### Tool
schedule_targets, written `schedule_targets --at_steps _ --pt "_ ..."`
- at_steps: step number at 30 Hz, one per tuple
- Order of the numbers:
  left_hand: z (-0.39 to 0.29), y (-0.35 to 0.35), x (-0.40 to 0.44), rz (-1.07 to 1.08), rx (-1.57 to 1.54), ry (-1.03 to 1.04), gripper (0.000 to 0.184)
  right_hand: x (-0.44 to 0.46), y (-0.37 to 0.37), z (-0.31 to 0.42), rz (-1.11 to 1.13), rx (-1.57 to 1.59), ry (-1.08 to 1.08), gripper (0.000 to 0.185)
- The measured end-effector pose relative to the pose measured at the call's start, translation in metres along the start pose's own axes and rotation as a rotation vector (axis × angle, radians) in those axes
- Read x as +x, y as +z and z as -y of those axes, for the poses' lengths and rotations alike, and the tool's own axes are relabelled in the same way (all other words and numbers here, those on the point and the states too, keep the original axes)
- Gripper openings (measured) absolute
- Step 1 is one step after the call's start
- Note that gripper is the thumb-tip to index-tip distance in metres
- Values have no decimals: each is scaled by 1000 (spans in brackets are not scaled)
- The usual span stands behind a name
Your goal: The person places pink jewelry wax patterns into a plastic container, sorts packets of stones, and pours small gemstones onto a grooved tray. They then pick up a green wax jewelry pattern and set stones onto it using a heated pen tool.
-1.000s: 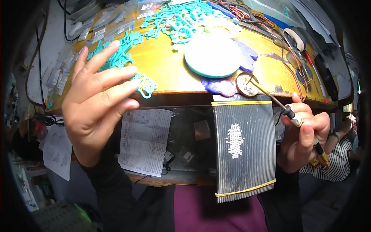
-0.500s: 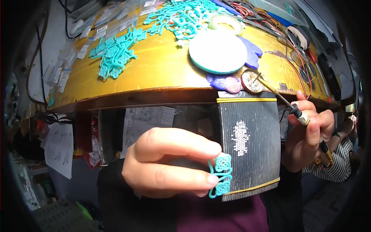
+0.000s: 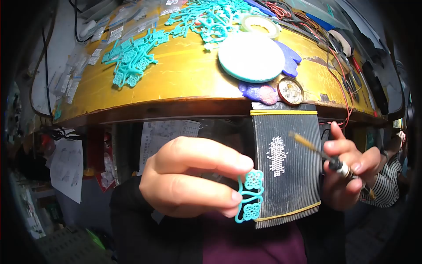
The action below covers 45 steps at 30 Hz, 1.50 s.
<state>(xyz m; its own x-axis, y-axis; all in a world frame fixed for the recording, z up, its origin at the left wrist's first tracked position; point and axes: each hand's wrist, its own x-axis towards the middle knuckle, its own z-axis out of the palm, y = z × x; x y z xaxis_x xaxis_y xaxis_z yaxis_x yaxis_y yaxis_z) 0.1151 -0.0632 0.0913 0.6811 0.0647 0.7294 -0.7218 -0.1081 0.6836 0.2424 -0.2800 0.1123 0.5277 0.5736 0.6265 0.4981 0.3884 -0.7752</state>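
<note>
My left hand [image 3: 189, 176] pinches a teal openwork flower piece [image 3: 252, 193] between thumb and fingers. The piece, with two square flowers and curled stems, lies at the left edge of a black ridged board [image 3: 292, 185]. Tiny white stones [image 3: 276, 156] sit clustered on that board, and yellow bands wrap its top and bottom. In my right hand [image 3: 347, 171] is a pen-like tool [image 3: 332, 161] with a thin amber tip, which is over the board, right of the stones. Whether the tip touches the board I cannot tell.
On the yellow bench lie teal pieces [image 3: 132, 59], a white round disc [image 3: 251, 57], purple putty [image 3: 259, 93], a small round tin [image 3: 290, 91] and a tape roll [image 3: 261, 26]. Red wires [image 3: 347, 99] run down the right. A person in a striped sleeve [image 3: 384, 185] is at the right.
The tool's tip has left the small round tin and come down over the ridged board, with my right hand lower. My left hand still pinches the teal piece.
</note>
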Motion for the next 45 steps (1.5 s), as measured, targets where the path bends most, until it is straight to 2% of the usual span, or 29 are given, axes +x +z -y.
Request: schedule_targets --at_steps 5,14,24,27,30,33,34,37,45 --pt "-1 -3 4 129 24 114 19 -6 -9 2 96 42 -66 25" --pt "1 4 6 116 31 187 19 -4 -8 -3 109 18 -163 23" --pt "0 1 8 79 -6 231 21 -3 -7 -4 103 15 -160 23" --pt "2 -4 9 145 -43 226 23 -3 -7 -3 101 15 -158 23" --pt "6 -1 2 68 105 279 22 -3 -7 -3 99 12 -153 23" --pt "7 -4 7 46 62 302 17 -3 -6 -3 94 12 -148 23" --pt "5 -9 7 162 48 229 18 -3 -6 -3 90 14 -145 23" --pt "7 -7 9 245 92 216 21 -4 -6 -3 88 17 -144 23" --pt "11 -5 6 258 -3 160 24 -4 -7 -4 95 41 -147 23"
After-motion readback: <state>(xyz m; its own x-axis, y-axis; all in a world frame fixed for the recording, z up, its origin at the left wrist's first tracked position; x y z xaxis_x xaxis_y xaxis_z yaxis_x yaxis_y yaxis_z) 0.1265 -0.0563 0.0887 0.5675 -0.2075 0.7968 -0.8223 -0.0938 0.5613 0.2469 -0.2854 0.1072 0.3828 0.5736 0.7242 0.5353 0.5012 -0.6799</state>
